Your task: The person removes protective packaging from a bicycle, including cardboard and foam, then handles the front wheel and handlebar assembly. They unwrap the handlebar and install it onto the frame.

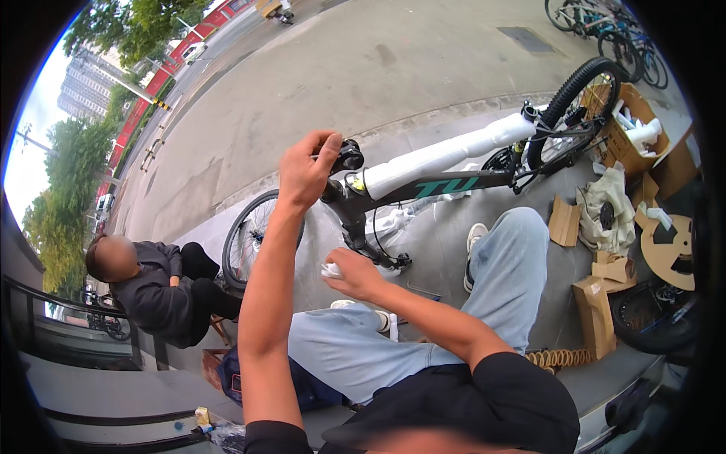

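Note:
A dark mountain bike frame (408, 191), its top tube wrapped in white foam (446, 155), stands across the paving with no front wheel in its fork (361, 240). My left hand (308, 168) is closed beside the black stem (350, 155) at the frame's front end. A thin dark piece shows between its fingers, too small to name. Lower down, near the fork, my right hand (352, 274) is closed on a crumpled white wrapping (330, 270). The bike's rear wheel (571, 98) is in place at the far right.
A person (162, 284) sits at the left beside a loose wheel (246, 240). Cardboard boxes (635, 144), torn cardboard (594, 306), a cloth bag (605, 208) and another wheel (654, 318) crowd the right. An L-shaped tool (423, 292) lies on the floor. Parked bikes (605, 30) stand beyond.

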`<state>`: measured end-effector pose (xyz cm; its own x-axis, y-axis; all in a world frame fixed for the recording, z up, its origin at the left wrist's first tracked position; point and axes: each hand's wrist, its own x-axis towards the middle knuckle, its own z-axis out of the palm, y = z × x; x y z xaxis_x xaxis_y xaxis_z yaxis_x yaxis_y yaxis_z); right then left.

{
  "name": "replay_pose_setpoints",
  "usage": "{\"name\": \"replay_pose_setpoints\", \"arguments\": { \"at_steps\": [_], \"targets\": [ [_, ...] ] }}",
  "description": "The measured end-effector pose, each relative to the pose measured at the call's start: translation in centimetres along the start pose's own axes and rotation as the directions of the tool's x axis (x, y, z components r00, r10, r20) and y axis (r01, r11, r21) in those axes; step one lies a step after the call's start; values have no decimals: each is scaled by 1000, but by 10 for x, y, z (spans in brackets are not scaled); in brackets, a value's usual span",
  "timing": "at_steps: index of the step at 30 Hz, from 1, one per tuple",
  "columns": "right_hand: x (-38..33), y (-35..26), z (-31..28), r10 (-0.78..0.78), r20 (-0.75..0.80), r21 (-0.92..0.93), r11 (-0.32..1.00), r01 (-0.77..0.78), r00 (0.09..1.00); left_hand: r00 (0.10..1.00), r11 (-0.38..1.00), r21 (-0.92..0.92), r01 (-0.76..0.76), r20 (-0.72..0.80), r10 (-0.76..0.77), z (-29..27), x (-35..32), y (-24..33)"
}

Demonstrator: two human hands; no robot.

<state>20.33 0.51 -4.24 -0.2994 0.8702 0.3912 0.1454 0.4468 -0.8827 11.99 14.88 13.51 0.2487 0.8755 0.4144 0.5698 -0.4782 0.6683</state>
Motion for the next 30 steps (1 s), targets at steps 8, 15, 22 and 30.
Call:
{"name": "replay_pose_setpoints", "arguments": {
  "at_steps": [8, 15, 22, 30],
  "targets": [
    [61, -11, -147, -357, -236, -382, 889, 252, 904, 945, 941, -122, 315, 135, -298, 8, -121, -70],
    [135, 5, -184, -144, 215, -428, 875, 226, 966, 963, 965, -59, 254, -72, -258, 3, -88, -121],
    [165, 22, -183, -178, 425, -308, 893, 328, 887, 966, 849, -492, 195, -55, -254, 35, -50, -145],
    [172, 18, -179, -156, 427, -236, 931, 276, 891, 959, 759, -586, 284, 154, -240, 39, -28, -144]
  ]
}}
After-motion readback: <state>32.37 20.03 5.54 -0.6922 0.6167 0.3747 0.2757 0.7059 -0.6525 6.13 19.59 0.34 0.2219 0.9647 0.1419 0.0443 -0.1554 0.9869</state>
